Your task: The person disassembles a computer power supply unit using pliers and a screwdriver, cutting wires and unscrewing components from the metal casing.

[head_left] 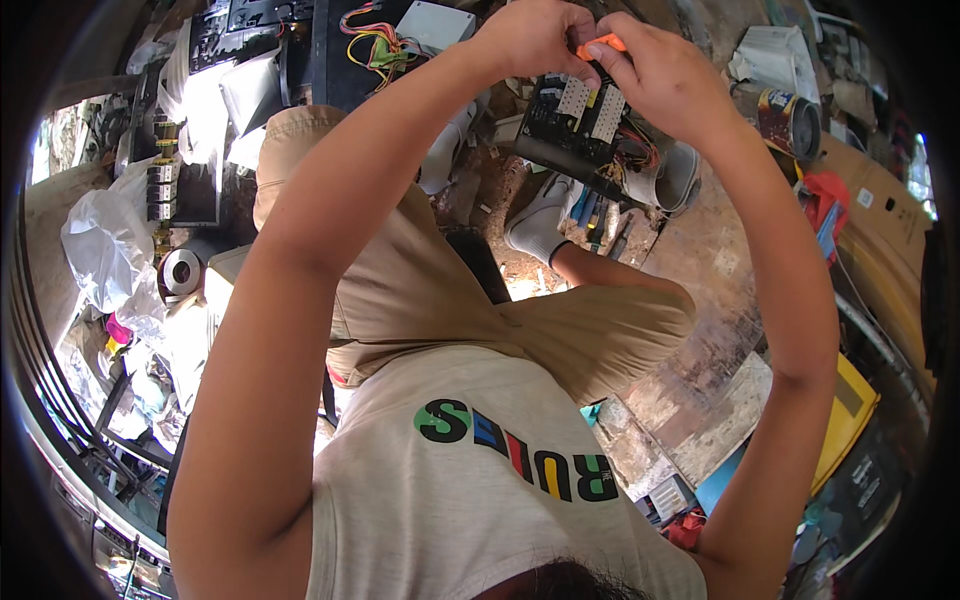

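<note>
Two hands, the left hand [535, 38] and right hand [665, 80], pinch a small orange part [601, 44] together above a black electrical module [585, 125] with white terminals.

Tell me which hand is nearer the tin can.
Right. The right hand is just left of the tin can; the left hand sits farther left, beyond the orange piece both hands pinch.

The person wears a light beige sleeveless shirt [470, 490] with multicoloured block lettering across the chest, khaki shorts [430, 290] reaching the knees, and a white sock [540, 225] toward 12 o'clock. Both arms are bare, without sleeves.
</note>
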Motion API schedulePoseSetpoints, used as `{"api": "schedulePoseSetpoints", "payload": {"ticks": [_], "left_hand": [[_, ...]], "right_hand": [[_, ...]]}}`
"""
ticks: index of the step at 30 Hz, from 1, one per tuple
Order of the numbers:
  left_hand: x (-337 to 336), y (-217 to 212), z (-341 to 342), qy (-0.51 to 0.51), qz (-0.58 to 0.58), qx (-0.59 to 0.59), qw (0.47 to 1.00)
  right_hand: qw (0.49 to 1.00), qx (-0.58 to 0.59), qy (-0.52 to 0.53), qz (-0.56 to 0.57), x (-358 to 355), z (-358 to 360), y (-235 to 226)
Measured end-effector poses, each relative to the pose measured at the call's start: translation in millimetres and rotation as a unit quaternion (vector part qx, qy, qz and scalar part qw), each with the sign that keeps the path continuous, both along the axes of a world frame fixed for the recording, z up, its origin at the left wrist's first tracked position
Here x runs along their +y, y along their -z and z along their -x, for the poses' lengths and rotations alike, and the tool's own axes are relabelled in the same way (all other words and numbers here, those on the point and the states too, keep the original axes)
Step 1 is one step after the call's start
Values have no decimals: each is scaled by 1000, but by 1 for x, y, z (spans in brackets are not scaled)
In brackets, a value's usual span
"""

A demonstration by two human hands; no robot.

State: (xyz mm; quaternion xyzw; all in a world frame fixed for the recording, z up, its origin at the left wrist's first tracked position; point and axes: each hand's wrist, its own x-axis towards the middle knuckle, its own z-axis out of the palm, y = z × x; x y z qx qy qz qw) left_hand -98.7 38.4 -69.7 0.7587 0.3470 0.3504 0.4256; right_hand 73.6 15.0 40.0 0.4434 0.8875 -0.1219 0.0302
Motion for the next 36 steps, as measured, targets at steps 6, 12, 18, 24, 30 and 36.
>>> {"api": "schedulePoseSetpoints", "payload": {"ticks": [6,12,18,24,30,36], "left_hand": [[13,20,1,129,48,-41,990],[3,-4,4,17,67,63,996],[15,24,-2,103,71,-69,990],[6,6,-1,15,57,0,998],[-1,19,-9,18,24,-52,998],[-1,-9,3,43,81,-32,995]], "right_hand": [[990,51,-131,-13,4,4,-11],[995,-67,64,45,-8,25,-17],[997,-18,-81,-1,1,1,-1],[996,69,-42,-45,-11,12,-11],[997,20,-65,-42,1,-10,10],[997,68,-33,-17,-13,7,-13]]}}
